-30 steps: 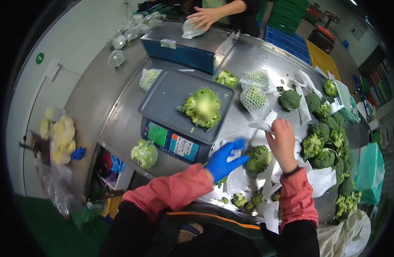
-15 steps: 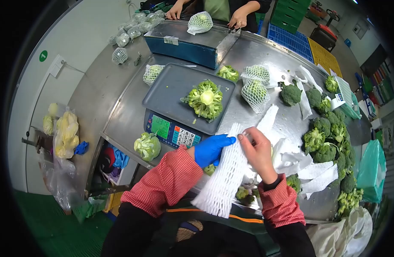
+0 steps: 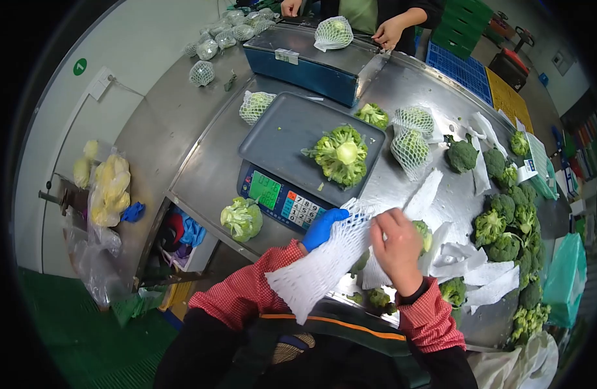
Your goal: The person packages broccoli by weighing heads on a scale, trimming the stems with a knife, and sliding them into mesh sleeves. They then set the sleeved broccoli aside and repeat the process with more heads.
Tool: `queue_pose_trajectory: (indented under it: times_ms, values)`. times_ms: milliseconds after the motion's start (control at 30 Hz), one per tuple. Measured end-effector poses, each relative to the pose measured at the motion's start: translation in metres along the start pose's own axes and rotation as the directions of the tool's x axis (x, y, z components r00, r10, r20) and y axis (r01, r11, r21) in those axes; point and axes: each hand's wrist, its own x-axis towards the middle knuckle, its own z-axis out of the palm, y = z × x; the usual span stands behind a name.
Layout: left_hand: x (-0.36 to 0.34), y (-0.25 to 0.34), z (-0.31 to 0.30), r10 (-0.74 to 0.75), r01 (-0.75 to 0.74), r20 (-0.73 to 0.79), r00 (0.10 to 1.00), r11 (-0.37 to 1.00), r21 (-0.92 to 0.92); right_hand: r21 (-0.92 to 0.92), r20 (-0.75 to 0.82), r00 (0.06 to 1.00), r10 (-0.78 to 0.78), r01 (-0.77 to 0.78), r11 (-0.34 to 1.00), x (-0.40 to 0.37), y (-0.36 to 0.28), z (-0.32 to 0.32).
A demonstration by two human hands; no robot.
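My left hand [image 3: 324, 231], in a blue glove, grips a white foam net sleeve [image 3: 315, 272] near its upper end. The sleeve hangs down toward my body, its mesh stretched wide at the top. My bare right hand [image 3: 398, 245] has its fingers closed at the sleeve's upper right edge; the fingertips are partly hidden. Beyond my hands, a trimmed broccoli head [image 3: 340, 157] lies stem up on the grey tray [image 3: 282, 133] of a scale with a lit green display [image 3: 265, 190]. Left of the scale's keypad sits another pale green head [image 3: 241, 219].
Loose broccoli [image 3: 506, 227] is heaped at the right, beside scattered white foam sleeves [image 3: 490, 279]. Netted heads [image 3: 412, 144] lie behind the tray. Across the steel table, a co-worker's hand [image 3: 390, 31] rests near a blue-sided machine [image 3: 298, 68]. A teal bag [image 3: 566, 279] stands at far right.
The sleeve has swung to the left at its lower end, and its top has been spread wider. My right hand has turned and moved slightly right. The camera view has shifted a little.
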Motion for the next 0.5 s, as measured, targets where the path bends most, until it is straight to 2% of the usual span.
queue_pose_trajectory:
  times_ms: [67, 100, 133, 167, 200, 233, 267, 300, 333, 367, 400, 433, 467, 500]
  values:
    - [-0.005, 0.004, -0.005, -0.088, 0.087, 0.050, 0.995, 0.996, 0.010, -0.240, -0.147, 0.960, -0.236, 0.197, 0.950, 0.016, -0.001, -0.009]
    - [-0.002, 0.003, -0.013, -0.107, 0.106, 0.100, 0.989, 0.994, 0.009, -0.221, -0.146, 0.939, -0.312, 0.276, 0.935, 0.021, -0.005, -0.011]
    - [-0.001, 0.001, -0.021, -0.130, 0.130, 0.151, 0.980, 0.991, 0.011, -0.009, -0.111, 0.964, -0.241, 0.241, 0.970, 0.020, -0.012, -0.006]
    - [0.002, 0.000, -0.028, -0.184, 0.231, 0.273, 0.944, 0.962, -0.148, 0.200, -0.064, 0.982, -0.175, 0.184, 0.962, 0.016, -0.023, 0.001]
    - [-0.002, 0.002, -0.019, -0.130, 0.187, 0.288, 0.949, 0.965, -0.182, 0.398, -0.007, 0.993, -0.121, 0.113, 0.911, 0.012, -0.031, 0.005]
    - [-0.011, 0.004, -0.004, -0.074, 0.144, 0.299, 0.951, 0.965, -0.217, 0.492, 0.266, 0.959, 0.101, -0.225, 0.841, 0.008, -0.032, 0.007]
    - [-0.015, 0.007, 0.004, -0.017, 0.099, 0.309, 0.951, 0.962, -0.253, 0.626, 0.418, 0.887, 0.194, -0.437, 0.646, 0.009, -0.030, 0.009]
    - [-0.013, 0.010, 0.003, 0.037, -0.001, 0.221, 0.974, 0.987, -0.158, 0.685, 0.574, 0.786, 0.232, -0.615, 0.390, 0.012, -0.027, 0.012]
    - [-0.012, 0.016, 0.002, 0.102, -0.096, 0.139, 0.985, 0.994, -0.051, 0.663, 0.715, 0.667, 0.210, -0.742, 0.100, 0.013, -0.023, 0.016]
    - [-0.011, 0.024, -0.001, 0.179, -0.183, 0.068, 0.982, 0.981, 0.066, 0.523, 0.796, 0.596, 0.109, -0.767, 0.371, 0.007, -0.005, 0.024]
    - [-0.010, 0.031, -0.004, 0.264, -0.261, 0.006, 0.964, 0.947, 0.187, 0.553, 0.782, 0.622, 0.024, -0.712, 0.432, 0.010, -0.001, 0.020]
    - [-0.004, 0.031, -0.021, 0.135, -0.144, 0.147, 0.980, 0.988, 0.051, 0.581, 0.768, 0.637, -0.062, -0.654, 0.484, 0.012, 0.001, 0.015]
    - [0.002, 0.030, -0.037, 0.000, 0.013, 0.284, 0.959, 0.999, -0.044, 0.609, 0.751, 0.643, -0.147, -0.591, 0.529, 0.014, 0.005, 0.011]
    - [0.003, 0.033, -0.036, -0.171, 0.206, 0.349, 0.921, 0.976, -0.066, 0.702, 0.684, 0.727, 0.054, -0.677, 0.220, 0.013, 0.013, 0.011]
